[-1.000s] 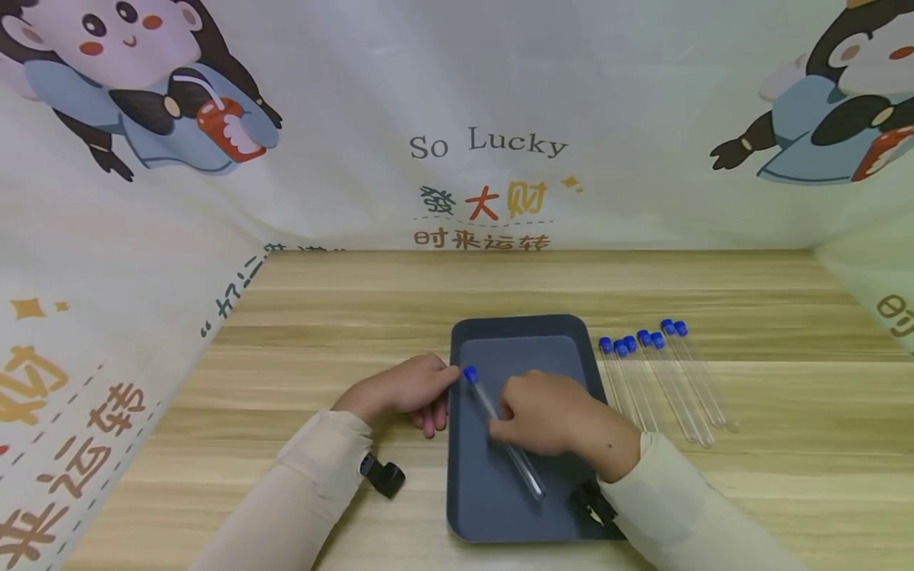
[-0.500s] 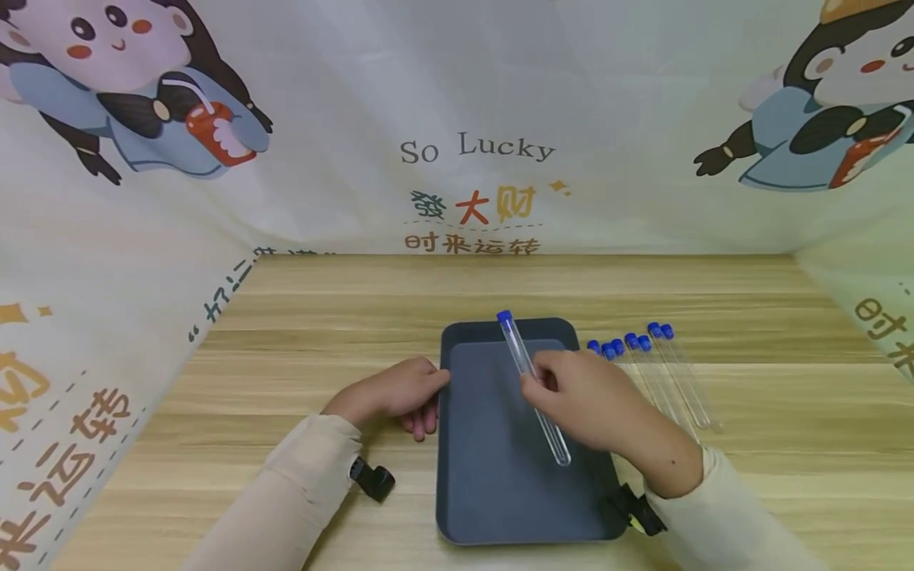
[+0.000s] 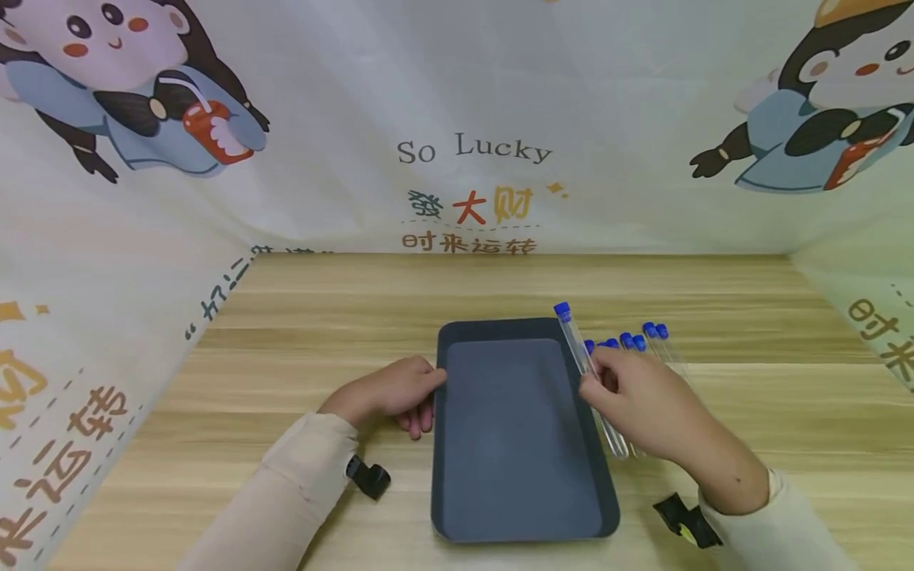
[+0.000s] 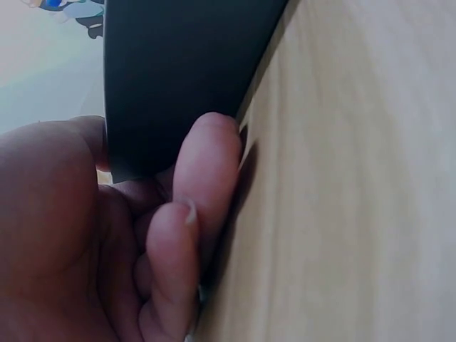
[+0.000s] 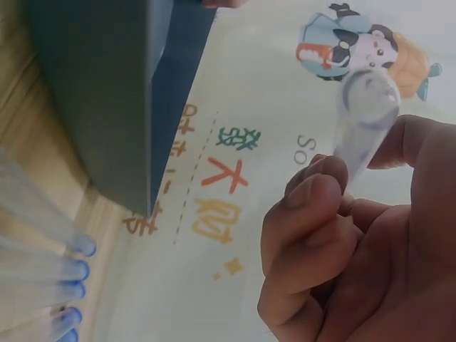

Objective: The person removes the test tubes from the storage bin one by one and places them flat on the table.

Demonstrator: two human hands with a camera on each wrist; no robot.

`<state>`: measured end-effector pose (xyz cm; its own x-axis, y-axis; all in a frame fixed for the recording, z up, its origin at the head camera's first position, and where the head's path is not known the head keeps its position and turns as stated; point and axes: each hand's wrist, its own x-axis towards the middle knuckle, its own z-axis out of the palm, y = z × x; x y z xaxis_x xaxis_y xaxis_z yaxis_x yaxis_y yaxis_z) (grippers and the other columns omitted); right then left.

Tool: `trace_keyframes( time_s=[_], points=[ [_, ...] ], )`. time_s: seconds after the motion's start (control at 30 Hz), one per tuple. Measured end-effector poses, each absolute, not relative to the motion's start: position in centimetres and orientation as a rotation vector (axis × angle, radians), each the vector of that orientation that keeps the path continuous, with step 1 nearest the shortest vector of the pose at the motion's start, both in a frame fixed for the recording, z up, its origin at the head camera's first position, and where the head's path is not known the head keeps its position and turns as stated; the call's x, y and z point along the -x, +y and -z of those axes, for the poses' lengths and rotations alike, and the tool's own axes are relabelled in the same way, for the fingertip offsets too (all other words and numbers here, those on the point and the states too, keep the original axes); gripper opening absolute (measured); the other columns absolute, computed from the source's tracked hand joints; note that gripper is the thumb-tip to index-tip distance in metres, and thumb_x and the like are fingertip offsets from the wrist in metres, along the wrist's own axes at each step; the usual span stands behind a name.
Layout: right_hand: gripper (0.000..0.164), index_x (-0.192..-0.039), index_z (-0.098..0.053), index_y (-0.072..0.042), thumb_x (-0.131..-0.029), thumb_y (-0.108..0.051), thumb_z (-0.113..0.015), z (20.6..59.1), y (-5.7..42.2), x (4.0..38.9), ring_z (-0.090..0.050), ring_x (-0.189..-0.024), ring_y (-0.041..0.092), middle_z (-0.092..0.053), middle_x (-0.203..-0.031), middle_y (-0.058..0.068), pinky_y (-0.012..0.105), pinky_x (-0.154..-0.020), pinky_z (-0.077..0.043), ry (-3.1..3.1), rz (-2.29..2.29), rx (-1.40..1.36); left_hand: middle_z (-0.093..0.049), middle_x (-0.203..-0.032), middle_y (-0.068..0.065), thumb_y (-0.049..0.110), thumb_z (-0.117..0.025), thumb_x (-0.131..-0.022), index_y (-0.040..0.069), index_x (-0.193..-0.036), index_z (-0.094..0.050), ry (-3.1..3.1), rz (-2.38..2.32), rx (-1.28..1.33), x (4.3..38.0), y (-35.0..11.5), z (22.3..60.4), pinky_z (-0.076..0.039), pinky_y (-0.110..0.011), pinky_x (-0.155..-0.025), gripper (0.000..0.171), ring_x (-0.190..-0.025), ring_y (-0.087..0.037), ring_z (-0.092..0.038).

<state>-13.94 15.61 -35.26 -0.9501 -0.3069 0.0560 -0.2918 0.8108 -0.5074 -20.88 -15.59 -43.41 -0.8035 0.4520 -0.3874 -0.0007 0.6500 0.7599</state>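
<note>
My right hand (image 3: 646,404) pinches a clear test tube (image 3: 577,341) with a blue cap, held slanted above the right rim of the dark grey tray (image 3: 517,444). In the right wrist view the tube's rounded end (image 5: 370,96) points toward the camera, between thumb and curled fingers. My left hand (image 3: 393,392) holds the tray's left rim, thumb over the edge and fingers against the outer wall (image 4: 164,85). Right of the tray lie several more blue-capped test tubes (image 3: 662,333), partly hidden by my right hand.
The tray stands on a wood-grain table (image 3: 321,317). Printed cloth (image 3: 607,119) with cartoon figures and lettering rises behind the table and along its sides. Each sleeve has a small black camera (image 3: 369,477) at the wrist.
My right hand has lifted the test tube from the tray and carried it right, to above the tray's right edge. The left hand keeps its hold on the rim.
</note>
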Motion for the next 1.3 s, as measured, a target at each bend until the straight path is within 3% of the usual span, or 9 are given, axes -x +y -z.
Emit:
trace_keyframes(
  time_s=[0.6, 0.83, 1.13, 1.3],
  points=[
    [0.012, -0.085, -0.053, -0.011, -0.092, -0.018, -0.048, 36.5, 18.7, 16.4, -0.042, -0.053, 0.013, -0.047, -0.064, -0.002, 0.027, -0.048, -0.034, 2.993, 0.742, 0.453, -0.064, -0.053, -0.004, 0.028, -0.031, -0.104, 0.001, -0.064, -0.067, 2.324, -1.059, -0.342, 21.1, -15.4, 43.5, -0.049, -0.025, -0.041, 0.06, -0.04, -0.012, -0.06],
    [0.027, -0.107, -0.057, -0.003, -0.096, -0.027, -0.05, 36.7, 20.5, 17.6, -0.05, -0.054, 0.015, -0.061, -0.073, 0.003, 0.03, -0.046, -0.039, 2.964, 0.686, 0.357, -0.063, -0.053, -0.003, 0.027, -0.031, -0.104, 0.0, -0.064, -0.067, 2.323, -1.058, -0.34, 21.1, -15.4, 43.2, -0.048, -0.025, -0.041, 0.06, -0.04, -0.012, -0.06],
    [0.031, -0.107, -0.058, 0.0, -0.099, -0.027, -0.047, 37.0, 22.9, 18.8, -0.052, -0.056, 0.016, -0.064, -0.079, 0.008, 0.03, -0.048, -0.041, 2.977, 0.595, 0.314, -0.063, -0.052, -0.003, 0.026, -0.03, -0.103, 0.0, -0.063, -0.066, 2.325, -1.062, -0.334, 21.2, -15.5, 43.2, -0.048, -0.024, -0.04, 0.06, -0.04, -0.012, -0.059],
    [0.038, -0.116, -0.058, 0.005, -0.099, -0.027, -0.048, 37.3, 23.7, 18.9, -0.054, -0.059, 0.017, -0.066, -0.085, 0.012, 0.03, -0.05, -0.042, 2.96, 0.596, 0.288, -0.063, -0.052, -0.003, 0.026, -0.03, -0.104, 0.0, -0.063, -0.067, 2.31, -1.057, -0.348, 21.0, -15.3, 43.2, -0.048, -0.024, -0.04, 0.06, -0.039, -0.011, -0.059]
  ],
)
